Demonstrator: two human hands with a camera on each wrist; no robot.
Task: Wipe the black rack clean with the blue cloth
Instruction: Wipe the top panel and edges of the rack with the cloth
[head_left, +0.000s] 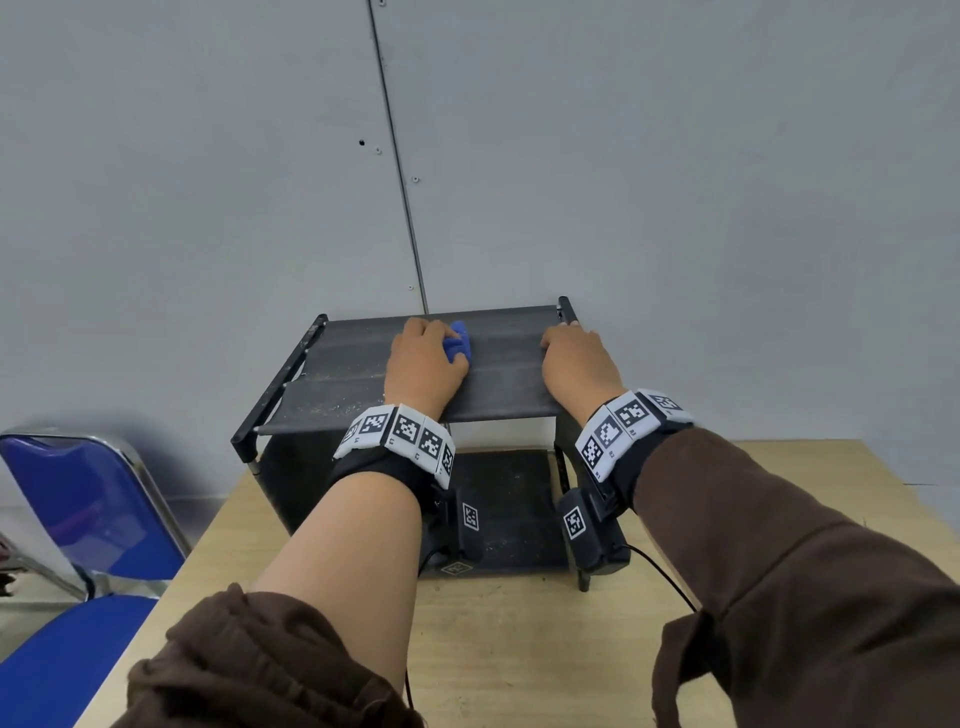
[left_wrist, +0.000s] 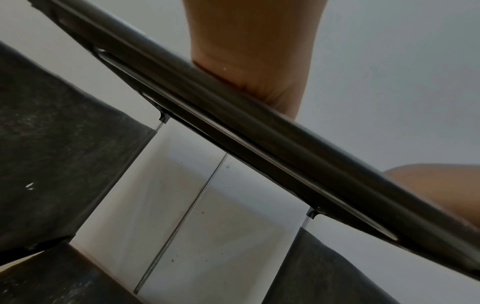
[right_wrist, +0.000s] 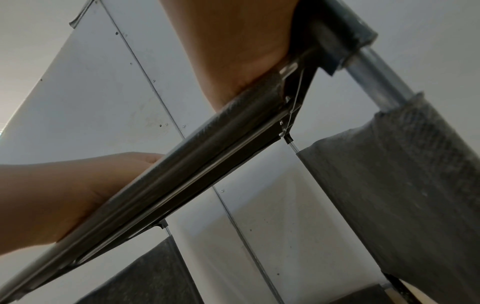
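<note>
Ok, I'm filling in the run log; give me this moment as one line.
left hand: grips crumpled blue cloth on black fabric rack's top shelf | right hand: rests on shelf near right rail | specks visible on shelf

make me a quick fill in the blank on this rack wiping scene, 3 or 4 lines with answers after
1. The cloth under the left hand is ____ in colour.
2. Both hands are on the rack's ____ shelf.
3. The right hand rests near the shelf's ____ edge.
4. The rack stands on a wooden ____.

Missing words: blue; top; right; table
</note>
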